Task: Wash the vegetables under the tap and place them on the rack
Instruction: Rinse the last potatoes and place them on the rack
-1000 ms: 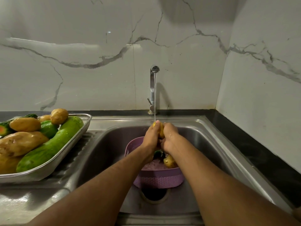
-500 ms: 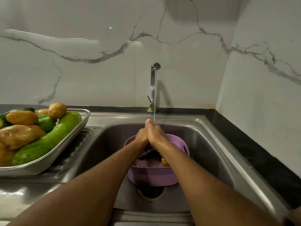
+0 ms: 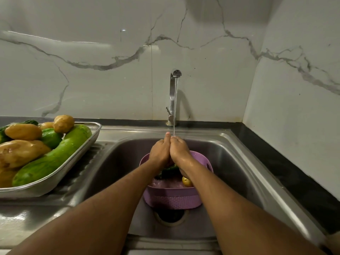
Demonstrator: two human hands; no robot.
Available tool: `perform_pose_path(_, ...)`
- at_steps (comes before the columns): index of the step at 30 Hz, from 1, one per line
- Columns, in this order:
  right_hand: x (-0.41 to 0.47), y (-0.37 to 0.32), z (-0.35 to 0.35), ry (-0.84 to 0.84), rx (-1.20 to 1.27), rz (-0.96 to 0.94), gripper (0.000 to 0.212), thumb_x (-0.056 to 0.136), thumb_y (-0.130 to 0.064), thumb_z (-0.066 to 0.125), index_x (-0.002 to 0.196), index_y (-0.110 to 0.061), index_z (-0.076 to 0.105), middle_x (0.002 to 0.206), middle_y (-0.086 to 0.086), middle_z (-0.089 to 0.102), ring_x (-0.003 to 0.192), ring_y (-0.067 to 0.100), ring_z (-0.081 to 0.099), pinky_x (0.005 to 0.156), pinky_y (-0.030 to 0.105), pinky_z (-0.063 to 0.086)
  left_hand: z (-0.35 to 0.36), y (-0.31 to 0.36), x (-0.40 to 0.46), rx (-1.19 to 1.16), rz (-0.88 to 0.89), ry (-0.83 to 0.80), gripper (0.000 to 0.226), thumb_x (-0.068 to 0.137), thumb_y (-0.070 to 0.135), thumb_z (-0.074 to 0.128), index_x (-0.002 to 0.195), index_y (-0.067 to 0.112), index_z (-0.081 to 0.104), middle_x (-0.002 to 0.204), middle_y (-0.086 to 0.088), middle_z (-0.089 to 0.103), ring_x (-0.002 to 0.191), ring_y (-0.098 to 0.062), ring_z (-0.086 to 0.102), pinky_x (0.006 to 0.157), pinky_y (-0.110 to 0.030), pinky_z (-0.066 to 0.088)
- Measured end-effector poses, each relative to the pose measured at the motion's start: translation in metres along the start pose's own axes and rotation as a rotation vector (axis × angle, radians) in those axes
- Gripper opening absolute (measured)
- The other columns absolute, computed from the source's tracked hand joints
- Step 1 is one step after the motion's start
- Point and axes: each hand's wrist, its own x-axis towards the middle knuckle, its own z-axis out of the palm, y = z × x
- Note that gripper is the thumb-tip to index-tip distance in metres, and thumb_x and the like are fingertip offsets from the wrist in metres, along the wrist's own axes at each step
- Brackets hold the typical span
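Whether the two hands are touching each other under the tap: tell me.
Touching. The head view shows the left hand and right hand pressed together, no gap, under the tap's stream.

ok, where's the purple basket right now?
In the head view the purple basket sits in the sink, centre frame, over the drain, beneath both hands and the tap.

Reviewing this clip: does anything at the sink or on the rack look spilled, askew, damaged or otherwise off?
Nothing stands out. The tap runs a thin stream onto the left hand and right hand, pressed together over the purple basket in the sink. The washed vegetables are piled high on the rack, but none overhang.
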Motion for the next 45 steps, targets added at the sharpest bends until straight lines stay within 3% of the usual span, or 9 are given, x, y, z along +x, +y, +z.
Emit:
perform_pose_path(3,0.003,0.0,-0.007,-0.003,0.106,0.073,0.054,0.11,-0.047,0.029,0.133,-0.01,0.061,0.127,0.014,0.065,0.119,0.027,0.059,0.111,0.045,0.046,0.003,0.001,-0.007,0.062,0.096,-0.047,0.057,0.109,0.054,0.025,0.115,0.017,0.068,0.102,-0.002,0.07,0.089,-0.01,0.065,0.078,-0.028,0.052)
perform_pose_path(8,0.001,0.005,-0.004,-0.045,0.066,0.134,0.075,0.104,-0.068,0.023,0.141,-0.013,0.059,0.135,0.016,0.064,0.126,0.029,0.058,0.115,0.047,0.042,0.005,-0.002,-0.002,0.116,0.05,0.012,0.065,0.107,0.059,0.023,0.102,0.013,0.068,0.099,-0.004,0.071,0.093,-0.017,0.067,0.092,-0.041,0.055)
perform_pose_path(14,-0.015,-0.001,-0.004,-0.075,-0.155,-0.062,0.065,0.109,-0.058,0.018,0.148,-0.02,0.052,0.144,0.013,0.058,0.132,0.03,0.054,0.113,0.044,0.042,-0.007,-0.01,0.006,0.151,0.017,-0.016,0.05,0.111,0.046,0.033,0.084,0.016,0.062,0.079,-0.003,0.065,0.075,-0.019,0.065,0.065,-0.031,0.052)
perform_pose_path(16,-0.012,-0.002,-0.003,-0.062,-0.144,-0.061,0.065,0.109,-0.057,0.018,0.144,-0.017,0.056,0.139,0.013,0.061,0.129,0.03,0.056,0.112,0.045,0.043,-0.005,-0.017,0.008,0.245,0.042,-0.046,0.036,0.11,0.04,0.039,0.099,0.013,0.062,0.09,-0.002,0.063,0.082,-0.019,0.065,0.077,-0.038,0.059)
perform_pose_path(21,-0.006,0.002,-0.01,-0.068,-0.076,-0.025,0.067,0.108,-0.058,0.019,0.141,-0.016,0.059,0.139,0.013,0.063,0.128,0.031,0.058,0.113,0.049,0.045,-0.003,-0.007,0.001,0.202,0.062,-0.001,0.062,0.107,0.06,0.027,0.12,0.009,0.061,0.105,-0.003,0.065,0.096,-0.018,0.064,0.091,-0.041,0.053)
perform_pose_path(27,-0.014,0.004,-0.018,-0.05,-0.133,-0.077,0.068,0.109,-0.056,0.02,0.132,-0.012,0.066,0.127,0.012,0.069,0.113,0.024,0.064,0.101,0.039,0.05,-0.006,-0.024,0.014,0.178,0.027,-0.038,0.081,0.097,0.077,0.019,0.103,0.013,0.068,0.091,-0.007,0.071,0.087,-0.021,0.07,0.091,-0.049,0.057)
perform_pose_path(32,-0.007,0.004,-0.022,0.017,-0.083,-0.06,0.064,0.109,-0.056,0.021,0.13,-0.015,0.066,0.127,0.012,0.068,0.116,0.027,0.064,0.107,0.046,0.049,-0.003,-0.014,0.0,0.16,0.088,-0.207,0.053,0.106,0.06,0.032,0.126,0.017,0.057,0.115,-0.005,0.067,0.102,-0.019,0.065,0.098,-0.042,0.053)
perform_pose_path(40,-0.014,0.003,-0.02,0.007,-0.139,-0.066,0.073,0.106,-0.063,0.02,0.126,-0.015,0.07,0.119,0.012,0.072,0.111,0.027,0.066,0.105,0.05,0.05,-0.003,-0.016,0.01,0.095,0.078,-0.067,0.061,0.105,0.063,0.028,0.109,0.013,0.063,0.097,-0.007,0.07,0.089,-0.019,0.068,0.088,-0.043,0.057)
perform_pose_path(45,-0.014,0.003,-0.017,0.041,-0.259,-0.139,0.073,0.108,-0.06,0.019,0.125,-0.009,0.069,0.119,0.013,0.071,0.102,0.024,0.067,0.095,0.041,0.054,-0.008,-0.016,0.006,0.083,0.024,-0.187,0.059,0.107,0.059,0.026,0.107,0.015,0.066,0.097,-0.008,0.07,0.084,-0.016,0.066,0.075,-0.032,0.052)
